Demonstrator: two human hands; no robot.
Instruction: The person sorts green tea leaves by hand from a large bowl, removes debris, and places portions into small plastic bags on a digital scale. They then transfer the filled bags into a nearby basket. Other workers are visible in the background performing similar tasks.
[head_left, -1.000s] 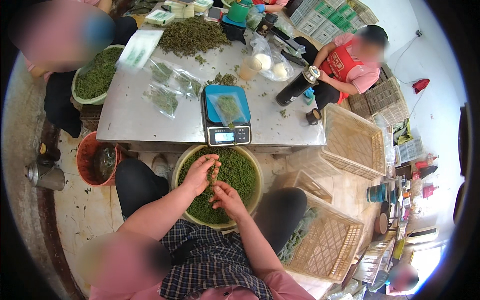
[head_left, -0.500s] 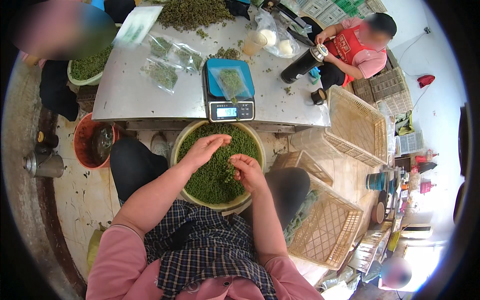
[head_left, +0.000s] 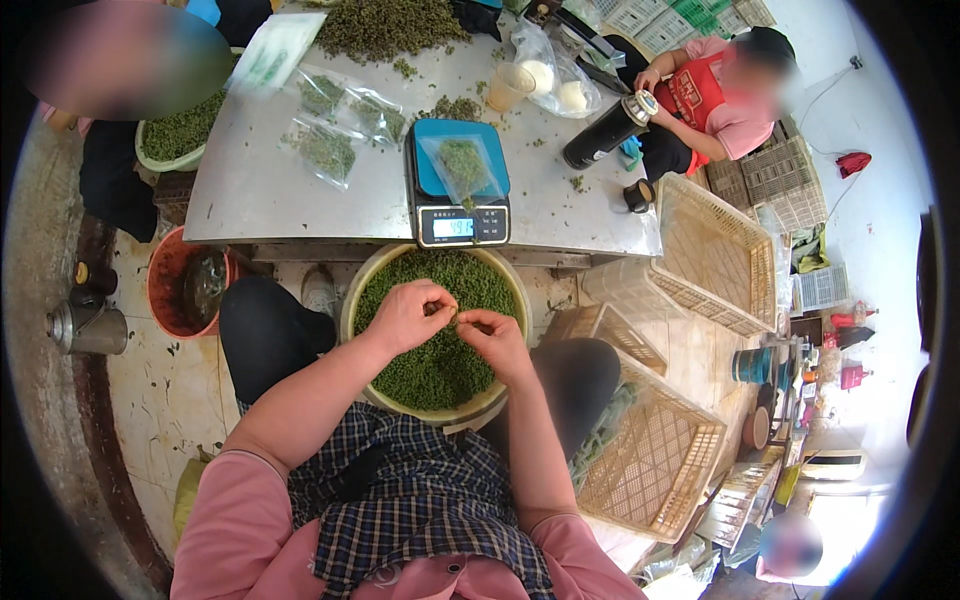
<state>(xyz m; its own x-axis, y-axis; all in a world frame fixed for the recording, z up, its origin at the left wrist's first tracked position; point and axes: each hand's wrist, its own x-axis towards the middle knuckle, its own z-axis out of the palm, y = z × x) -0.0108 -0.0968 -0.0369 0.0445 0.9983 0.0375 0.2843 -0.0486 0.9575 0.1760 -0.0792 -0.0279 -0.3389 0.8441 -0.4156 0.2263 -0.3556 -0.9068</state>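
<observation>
Fingertips of both hands meet over the middle of a round basin (head_left: 352, 300) heaped with small green buds or seeds (head_left: 440, 365). The left hand (head_left: 408, 315) is curled, fingers bent in toward the thumb, and seems to pinch a small green piece; the right hand (head_left: 494, 338) is likewise narrowed to a pinch, its fingertips touching or just short of the left's. What exactly sits between the fingers is too small to tell. The heap lies directly under both hands and spreads on all sides of them, so neither hand is clearly nearer; the left one hangs a little farther from the body. The basin rests between the person's knees, and being round, it has no long axis to speak of.

Just beyond the hands, past the basin's far rim, a digital scale (head_left: 461, 205) with a blue platform sits at the near edge of a metal table (head_left: 260, 190), carrying a clear bag (head_left: 462, 165) partly filled with the green stuff. Farther out and to the left of the hands lie more filled clear bags (head_left: 325, 150); a loose green pile (head_left: 385, 25) lies at the table's far side. A red bucket (head_left: 165, 290) stands on the floor left of the left hand. To the right of the right hand sit pale plastic crates (head_left: 655, 450). Another person in a red apron (head_left: 700, 95) sits at the table's far right corner, beside a dark flask (head_left: 605, 130).
</observation>
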